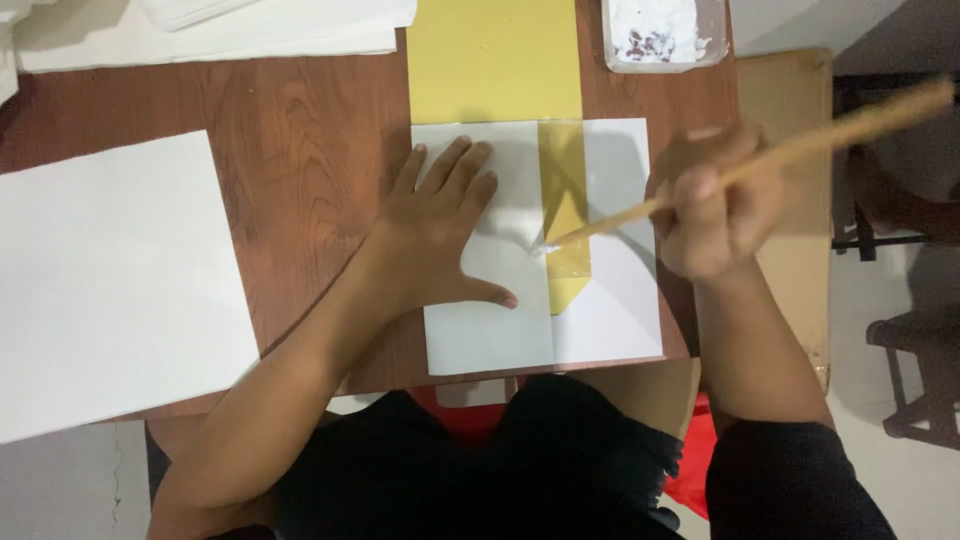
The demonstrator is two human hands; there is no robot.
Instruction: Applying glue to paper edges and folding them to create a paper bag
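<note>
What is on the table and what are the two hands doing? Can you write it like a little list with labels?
left hand: pressed flat, fingers spread, on the folded white paper
right hand: grips a wooden brush, blurred
brush tip: touches the paper beside the yellow strip
yellow sheet: lies above the folded paper
tub of white paste: at the table's far edge
large white sheet: to the left
table: brown wood

Our left hand (pixel 440 235) pressing flat on folded white paper (pixel 610 320) at the table's (pixel 300 150) near edge, right hand (pixel 715 210) gripping a wooden brush (pixel 760 160), bristles touching the yellow strip (pixel 565 225)
</note>
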